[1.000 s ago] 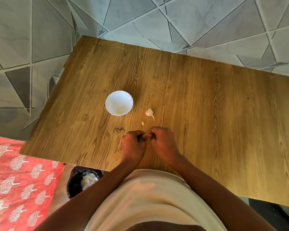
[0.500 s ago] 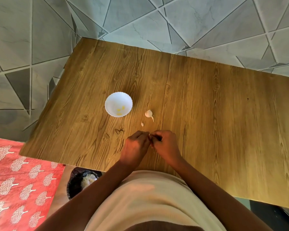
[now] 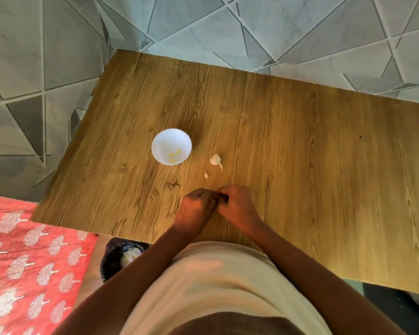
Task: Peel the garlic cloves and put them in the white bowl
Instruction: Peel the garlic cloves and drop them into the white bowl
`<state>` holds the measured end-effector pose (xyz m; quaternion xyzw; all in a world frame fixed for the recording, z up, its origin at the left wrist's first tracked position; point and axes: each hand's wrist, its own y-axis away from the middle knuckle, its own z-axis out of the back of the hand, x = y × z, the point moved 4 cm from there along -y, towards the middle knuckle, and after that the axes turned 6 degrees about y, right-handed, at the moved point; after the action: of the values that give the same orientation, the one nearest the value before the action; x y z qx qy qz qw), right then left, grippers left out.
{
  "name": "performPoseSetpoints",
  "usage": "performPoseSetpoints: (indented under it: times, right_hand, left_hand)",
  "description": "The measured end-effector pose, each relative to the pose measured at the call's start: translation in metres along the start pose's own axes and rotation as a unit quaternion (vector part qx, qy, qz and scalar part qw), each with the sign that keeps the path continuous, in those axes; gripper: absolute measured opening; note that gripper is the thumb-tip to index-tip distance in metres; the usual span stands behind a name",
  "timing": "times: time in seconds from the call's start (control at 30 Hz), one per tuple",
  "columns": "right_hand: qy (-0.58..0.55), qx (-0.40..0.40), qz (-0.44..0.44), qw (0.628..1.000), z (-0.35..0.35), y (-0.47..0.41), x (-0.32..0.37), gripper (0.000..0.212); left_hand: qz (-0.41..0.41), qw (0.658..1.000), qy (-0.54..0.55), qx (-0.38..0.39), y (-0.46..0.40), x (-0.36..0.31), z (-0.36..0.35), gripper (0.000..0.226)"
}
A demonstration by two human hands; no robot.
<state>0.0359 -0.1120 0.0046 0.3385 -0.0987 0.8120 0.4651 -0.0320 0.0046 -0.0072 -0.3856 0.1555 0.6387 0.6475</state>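
Near table (image 3: 300, 141) edge, hands (image 3: 219, 204) together.

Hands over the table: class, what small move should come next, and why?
Probably keep stripping the skin. The left hand and right hand pinch something tiny, likely a clove, hidden between the fingertips. It is not yet in the bowl, which holds a few yellowish pieces.

- Item pinched between left hand (image 3: 197, 209) and right hand (image 3: 237, 206): hidden by the curled fingers (image 3: 205, 192); identity cannot be told.
- Yellow bits (image 3: 174, 156) in white bowl (image 3: 160, 143): too small to identify.
- Small pale scrap (image 3: 206, 175) on desk (image 3: 300, 146): clove or skin, cannot tell.
- Desk: right side cut off by frame edge.
- Dark bin (image 3: 117, 258) below the desk edge: partly covered by the left arm; pale contents indistinct.
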Motion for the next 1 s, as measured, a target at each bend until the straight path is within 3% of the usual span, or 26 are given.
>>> performPoseSetpoints:
  times: [0.17,0.3,0.43,0.57,0.73,0.87,1.0]
  right_hand:
    - [0.051,0.044,0.026,0.997,-0.006,-0.002,-0.001,0.012]
    - [0.033,0.038,0.011,0.999,-0.008,-0.004,-0.010,0.009]
    - [-0.004,0.037,-0.007,0.999,-0.009,-0.004,-0.013,0.013]
    - [-0.018,0.047,-0.010,0.999,-0.008,-0.004,-0.014,0.017]
    - [-0.021,0.037,0.034,0.998,-0.006,-0.004,-0.014,0.017]
    - [0.010,0.011,0.086,0.996,-0.003,-0.003,-0.012,0.012]
    - [0.079,0.010,0.122,0.989,-0.006,-0.002,-0.010,0.016]
  left_hand:
    - [0.033,0.999,0.026,0.007,0.004,0.010,-0.001,0.028]
    - [0.068,0.997,0.030,-0.001,0.004,0.018,0.001,0.011]
    - [0.097,0.994,0.033,-0.045,0.006,0.023,0.006,0.018]
    - [0.110,0.990,0.087,-0.036,0.008,0.021,0.005,0.035]
    - [0.173,0.971,0.160,-0.045,0.006,0.022,0.008,0.014]
    - [0.266,0.929,0.253,-0.051,0.007,0.022,0.008,0.018]
    - [0.252,0.941,0.218,-0.056,0.008,0.019,0.006,0.016]
